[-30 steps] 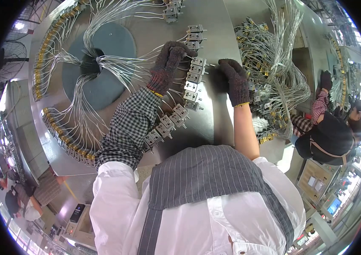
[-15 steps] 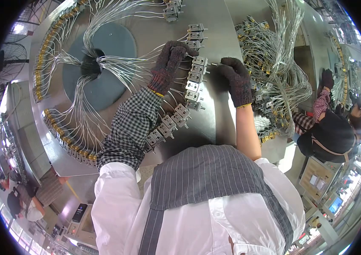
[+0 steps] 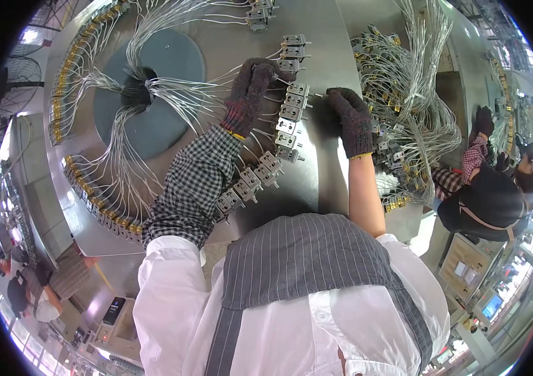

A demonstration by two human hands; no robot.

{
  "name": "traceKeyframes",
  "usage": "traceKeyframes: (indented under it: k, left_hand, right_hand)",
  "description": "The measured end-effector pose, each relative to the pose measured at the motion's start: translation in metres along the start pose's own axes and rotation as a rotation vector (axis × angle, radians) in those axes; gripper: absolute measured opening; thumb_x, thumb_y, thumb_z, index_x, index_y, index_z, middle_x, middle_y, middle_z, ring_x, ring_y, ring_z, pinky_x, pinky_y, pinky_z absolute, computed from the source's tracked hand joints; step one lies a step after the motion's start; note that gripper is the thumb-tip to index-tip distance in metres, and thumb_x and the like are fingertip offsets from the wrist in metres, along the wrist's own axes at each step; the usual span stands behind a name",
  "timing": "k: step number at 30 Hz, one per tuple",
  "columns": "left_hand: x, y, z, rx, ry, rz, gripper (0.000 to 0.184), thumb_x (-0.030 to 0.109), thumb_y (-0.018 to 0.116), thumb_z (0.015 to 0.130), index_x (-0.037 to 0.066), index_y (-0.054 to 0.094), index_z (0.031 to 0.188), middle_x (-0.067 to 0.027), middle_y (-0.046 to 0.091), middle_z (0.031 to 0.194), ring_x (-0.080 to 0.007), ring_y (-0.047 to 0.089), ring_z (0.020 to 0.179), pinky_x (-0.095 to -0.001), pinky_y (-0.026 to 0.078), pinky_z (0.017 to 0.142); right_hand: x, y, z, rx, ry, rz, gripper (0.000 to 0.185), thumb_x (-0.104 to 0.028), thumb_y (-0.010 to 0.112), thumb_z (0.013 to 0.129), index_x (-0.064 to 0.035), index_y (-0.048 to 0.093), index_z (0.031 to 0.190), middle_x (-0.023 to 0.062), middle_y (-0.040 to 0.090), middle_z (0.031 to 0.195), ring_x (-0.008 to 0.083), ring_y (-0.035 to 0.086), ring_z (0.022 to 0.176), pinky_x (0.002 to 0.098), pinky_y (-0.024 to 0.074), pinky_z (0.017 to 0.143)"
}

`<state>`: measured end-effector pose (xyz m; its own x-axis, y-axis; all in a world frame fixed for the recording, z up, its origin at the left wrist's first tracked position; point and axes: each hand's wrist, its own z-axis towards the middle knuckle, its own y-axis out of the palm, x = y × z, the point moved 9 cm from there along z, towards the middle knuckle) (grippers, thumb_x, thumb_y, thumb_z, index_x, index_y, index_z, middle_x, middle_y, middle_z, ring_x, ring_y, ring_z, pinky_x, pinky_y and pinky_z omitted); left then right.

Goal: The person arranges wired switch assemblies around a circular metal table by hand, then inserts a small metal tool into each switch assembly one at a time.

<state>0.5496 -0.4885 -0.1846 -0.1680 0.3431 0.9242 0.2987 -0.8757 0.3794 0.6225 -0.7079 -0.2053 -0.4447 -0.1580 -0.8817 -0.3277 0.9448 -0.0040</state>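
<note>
My left hand [image 3: 254, 91], in a dark knitted glove with a checked sleeve, is closed in a pinch at the left edge of a row of small metal blocks. A pale thin piece, apparently a wire end [image 3: 276, 77], shows at its fingertips. The nearest metal block [image 3: 296, 89] has a short pin jutting to the right. Gloved as well, my right hand [image 3: 350, 119] is curled just right of that block, apart from it. A thin metal tip [image 3: 318, 95] sticks out from its fingers toward the block; the rest is hidden in the glove.
White wires [image 3: 178, 94] fan out from a grey disc [image 3: 188, 56] on the metal table [image 3: 335, 185]. Yellow-tipped connectors [image 3: 91, 200] line the left rim. A heap of wired parts [image 3: 404, 113] lies at right. A co-worker [image 3: 485, 194] is beyond it.
Both hands keep nearly the same places. The fingers of my right hand have curled in a little more. The whole view has shifted slightly.
</note>
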Motion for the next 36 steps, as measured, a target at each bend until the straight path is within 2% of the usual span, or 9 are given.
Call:
traceKeyframes:
  k: [8, 12, 14, 18, 20, 26, 29, 32, 36]
  left_hand:
    - [0.002, 0.004, 0.002, -0.013, 0.008, 0.028, 0.028, 0.031, 0.044, 0.106, 0.004, 0.051, 0.111, -0.0120, 0.067, 0.101, -0.0205, 0.065, 0.097, -0.0364, 0.052, 0.092]
    - [0.004, 0.006, 0.001, -0.023, -0.001, 0.038, 0.029, 0.032, 0.045, 0.106, 0.004, 0.051, 0.110, -0.0114, 0.066, 0.101, -0.0198, 0.065, 0.098, -0.0364, 0.052, 0.092]
    - [0.005, 0.007, 0.002, -0.036, 0.011, 0.067, 0.029, 0.032, 0.046, 0.106, 0.004, 0.052, 0.109, -0.0113, 0.066, 0.102, -0.0192, 0.064, 0.099, -0.0364, 0.051, 0.093]
    - [0.004, 0.005, -0.001, -0.027, -0.002, 0.036, 0.029, 0.032, 0.046, 0.106, 0.004, 0.052, 0.109, -0.0113, 0.066, 0.103, -0.0191, 0.064, 0.099, -0.0364, 0.050, 0.094]
    - [0.007, 0.006, 0.000, -0.053, 0.038, 0.049, 0.027, 0.031, 0.047, 0.105, 0.004, 0.052, 0.110, -0.0112, 0.066, 0.103, -0.0193, 0.064, 0.100, -0.0364, 0.050, 0.094]
    - [0.003, 0.008, -0.001, -0.039, -0.033, -0.036, 0.024, 0.028, 0.047, 0.105, 0.005, 0.053, 0.110, -0.0112, 0.066, 0.104, -0.0198, 0.064, 0.102, -0.0364, 0.049, 0.095]
    - [0.005, 0.008, 0.000, -0.051, -0.019, -0.003, 0.024, 0.029, 0.047, 0.105, 0.005, 0.053, 0.109, -0.0116, 0.066, 0.104, -0.0199, 0.063, 0.102, -0.0367, 0.048, 0.096]
    - [0.004, 0.008, 0.001, -0.054, 0.002, 0.023, 0.025, 0.030, 0.047, 0.105, 0.006, 0.053, 0.110, -0.0108, 0.066, 0.105, -0.0191, 0.062, 0.102, -0.0363, 0.047, 0.097]
    - [0.008, 0.006, 0.002, -0.029, 0.066, 0.121, 0.027, 0.027, 0.044, 0.106, 0.003, 0.054, 0.112, -0.0141, 0.069, 0.103, -0.0228, 0.065, 0.100, -0.0377, 0.049, 0.095]
  right_hand:
    - [-0.005, -0.003, 0.003, -0.038, -0.151, 0.017, 0.027, -0.016, 0.072, 0.083, -0.0034, 0.069, 0.107, 0.0031, 0.069, 0.093, 0.0115, 0.062, 0.083, 0.0260, 0.0511, 0.076]
    - [-0.010, -0.003, -0.005, 0.033, 0.006, -0.059, 0.029, -0.017, 0.072, 0.082, -0.0030, 0.069, 0.107, 0.0037, 0.069, 0.095, 0.0117, 0.062, 0.085, 0.0264, 0.0510, 0.077]
    - [-0.014, -0.003, 0.000, -0.013, -0.149, -0.078, 0.028, -0.018, 0.072, 0.082, -0.0029, 0.070, 0.106, 0.0031, 0.069, 0.094, 0.0113, 0.062, 0.084, 0.0265, 0.0507, 0.078]
    - [-0.016, -0.002, -0.005, -0.014, -0.196, -0.090, 0.027, -0.018, 0.072, 0.082, -0.0025, 0.070, 0.104, 0.0028, 0.069, 0.093, 0.0115, 0.063, 0.084, 0.0263, 0.0506, 0.079]
    - [-0.011, 0.000, -0.007, 0.003, -0.032, 0.013, 0.027, -0.016, 0.072, 0.081, -0.0028, 0.070, 0.104, 0.0029, 0.069, 0.093, 0.0118, 0.063, 0.085, 0.0263, 0.0505, 0.079]
    - [-0.012, -0.004, -0.003, -0.025, -0.173, -0.070, 0.024, -0.016, 0.071, 0.083, -0.0038, 0.070, 0.104, 0.0037, 0.069, 0.093, 0.0118, 0.063, 0.085, 0.0266, 0.0513, 0.079]
    - [-0.011, -0.003, -0.004, 0.006, -0.045, 0.012, 0.024, -0.015, 0.072, 0.083, -0.0038, 0.070, 0.104, 0.0042, 0.069, 0.094, 0.0116, 0.064, 0.087, 0.0263, 0.0518, 0.078]
    - [-0.028, 0.003, -0.010, -0.009, -0.193, -0.035, 0.025, -0.016, 0.073, 0.082, -0.0042, 0.070, 0.104, 0.0033, 0.069, 0.092, 0.0106, 0.063, 0.084, 0.0252, 0.0513, 0.075]
    - [-0.014, -0.004, -0.001, -0.014, -0.109, -0.025, 0.024, -0.017, 0.074, 0.082, -0.0043, 0.071, 0.103, 0.0015, 0.069, 0.089, 0.0097, 0.062, 0.079, 0.0246, 0.0502, 0.072]
